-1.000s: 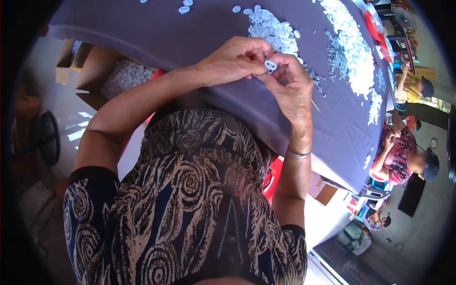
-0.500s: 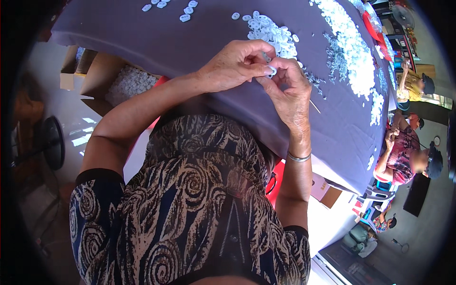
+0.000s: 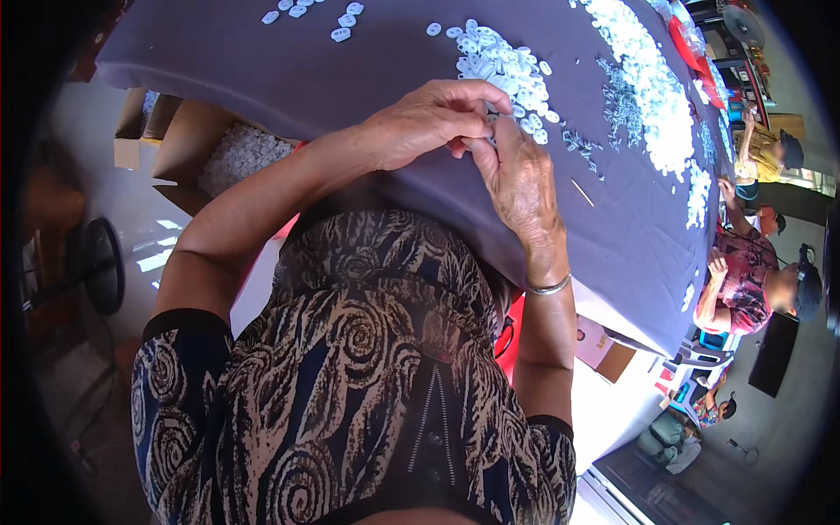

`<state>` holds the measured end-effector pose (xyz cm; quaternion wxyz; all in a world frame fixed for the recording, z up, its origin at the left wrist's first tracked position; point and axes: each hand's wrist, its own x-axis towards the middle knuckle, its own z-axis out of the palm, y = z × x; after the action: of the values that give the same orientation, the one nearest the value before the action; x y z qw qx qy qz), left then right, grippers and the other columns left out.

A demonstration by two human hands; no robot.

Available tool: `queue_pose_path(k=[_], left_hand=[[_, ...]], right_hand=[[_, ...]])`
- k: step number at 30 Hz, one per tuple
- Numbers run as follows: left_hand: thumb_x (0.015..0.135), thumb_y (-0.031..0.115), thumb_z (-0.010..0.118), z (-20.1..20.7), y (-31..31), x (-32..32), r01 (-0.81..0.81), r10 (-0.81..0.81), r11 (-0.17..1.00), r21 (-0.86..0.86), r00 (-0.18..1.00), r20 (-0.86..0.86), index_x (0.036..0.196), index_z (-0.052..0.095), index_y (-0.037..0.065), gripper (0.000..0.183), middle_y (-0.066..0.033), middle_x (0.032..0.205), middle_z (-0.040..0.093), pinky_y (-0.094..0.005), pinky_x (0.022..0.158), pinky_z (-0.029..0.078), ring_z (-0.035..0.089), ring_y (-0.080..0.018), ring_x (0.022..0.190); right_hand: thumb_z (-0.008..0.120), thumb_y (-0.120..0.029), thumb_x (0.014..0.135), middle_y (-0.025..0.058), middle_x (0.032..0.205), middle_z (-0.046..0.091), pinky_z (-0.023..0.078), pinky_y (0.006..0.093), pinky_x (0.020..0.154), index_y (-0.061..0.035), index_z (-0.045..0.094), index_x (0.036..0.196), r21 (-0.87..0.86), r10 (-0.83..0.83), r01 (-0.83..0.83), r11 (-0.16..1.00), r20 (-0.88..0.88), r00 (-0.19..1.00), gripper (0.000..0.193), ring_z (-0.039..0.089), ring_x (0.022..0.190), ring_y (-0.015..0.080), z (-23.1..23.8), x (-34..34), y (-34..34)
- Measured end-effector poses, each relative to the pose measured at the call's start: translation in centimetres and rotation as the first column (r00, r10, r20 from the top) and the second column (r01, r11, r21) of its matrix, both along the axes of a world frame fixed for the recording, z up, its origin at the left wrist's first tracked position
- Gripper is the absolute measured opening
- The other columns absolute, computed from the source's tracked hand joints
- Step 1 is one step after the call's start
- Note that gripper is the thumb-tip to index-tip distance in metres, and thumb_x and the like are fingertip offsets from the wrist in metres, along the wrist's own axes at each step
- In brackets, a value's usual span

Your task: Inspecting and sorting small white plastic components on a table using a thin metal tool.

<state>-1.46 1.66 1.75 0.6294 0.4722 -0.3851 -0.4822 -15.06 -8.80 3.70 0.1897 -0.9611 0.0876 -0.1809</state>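
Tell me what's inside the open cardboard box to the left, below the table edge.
The cardboard box holds a heap of small whitish pieces. Its top layer hides whatever lies beneath, and the left forearm covers part of the near side.

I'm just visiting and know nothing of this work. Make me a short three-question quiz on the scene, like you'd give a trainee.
1. Multiple choice: what fills the open cardboard box on the person's left?
a) wooden sticks
b) small pale pieces
c) folded cloth
2. True or false: the left hand and the right hand are close together at the fingertips.
3. Short answer: which of the person's wrists wears a shiny band?

Key:
1. b, small pale pieces
2. True
3. The right
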Motion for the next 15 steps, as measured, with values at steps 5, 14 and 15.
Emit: queue_pose_path(k=[5,14,15], left_hand=[[0.088,0.017,0.055,0.6,0.1,0.1,0.004,-0.005,0.999,0.045,1.0,0.014,0.115,0.058,0.008,0.029,-0.0008,0.088,0.058,-0.0263,0.07,0.044,0.053,-0.0094,0.08],[0.092,0.012,0.051,2.9,0.7,-3.8,-0.099,0.197,0.916,-0.389,0.955,0.22,0.104,0.056,0.001,0.017,-0.0041,0.099,0.055,-0.0265,0.084,0.042,0.052,-0.0114,0.094],[0.092,0.012,0.051,2.5,0.7,-4.3,-0.101,0.201,0.914,-0.393,0.954,0.223,0.104,0.056,0.001,0.017,-0.0041,0.099,0.055,-0.0265,0.084,0.042,0.052,-0.0114,0.094]], right_hand=[[0.053,-0.026,0.093,0.0198,0.071,0.059,0.047,0.0428,0.058,-0.0008,0.048,0.087,0.05,-0.022,0.021,0.999,0.018,1.0,0.026,0.059,0.069,0.0397,0.0,0.0,0.2],[0.049,-0.012,0.091,0.0206,0.076,0.059,0.047,0.0426,0.063,0.0047,0.051,0.095,0.386,0.069,-0.181,0.905,0.288,0.955,0.017,0.06,0.075,0.0408,1.1,-0.1,2.6],[0.049,-0.012,0.091,0.0206,0.076,0.059,0.047,0.0426,0.063,0.0047,0.051,0.095,0.382,0.073,-0.186,0.905,0.292,0.954,0.017,0.06,0.075,0.0408,0.5,-0.1,2.7]])
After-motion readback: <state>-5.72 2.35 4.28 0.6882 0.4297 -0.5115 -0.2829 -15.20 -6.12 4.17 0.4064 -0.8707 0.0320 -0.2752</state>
